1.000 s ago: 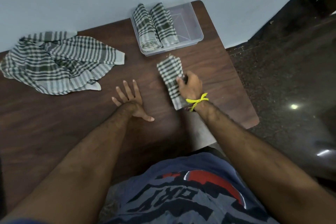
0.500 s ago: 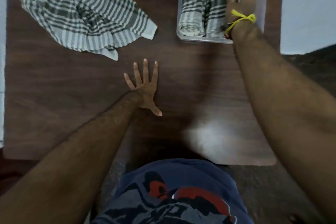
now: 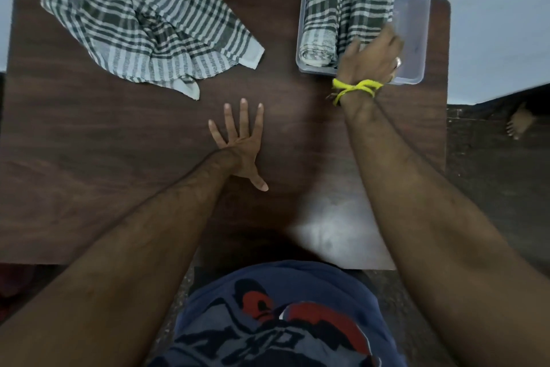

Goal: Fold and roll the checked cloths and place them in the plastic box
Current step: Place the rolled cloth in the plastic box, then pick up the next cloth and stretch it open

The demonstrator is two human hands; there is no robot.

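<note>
A clear plastic box (image 3: pixel 416 39) stands at the table's far right corner. Inside it lie rolled checked cloths, one at the left (image 3: pixel 321 15) and another beside it (image 3: pixel 369 0). My right hand (image 3: pixel 372 57), with a yellow band at the wrist, hovers blurred over the box's near end, its fingers spread on the near end of the right roll. My left hand (image 3: pixel 241 143) lies flat on the bare table with straight, spread fingers. A loose, crumpled checked cloth (image 3: pixel 143 24) lies at the far left.
The dark wooden table (image 3: pixel 89 173) stands against a pale wall. Its right edge runs just past the box, with dark floor beyond, where a person's foot (image 3: pixel 519 122) shows. My torso is at the near edge.
My right hand carried the rolled cloth from the table's middle to the box, then drew back to the box's near end. The left hand stayed flat on the table.
</note>
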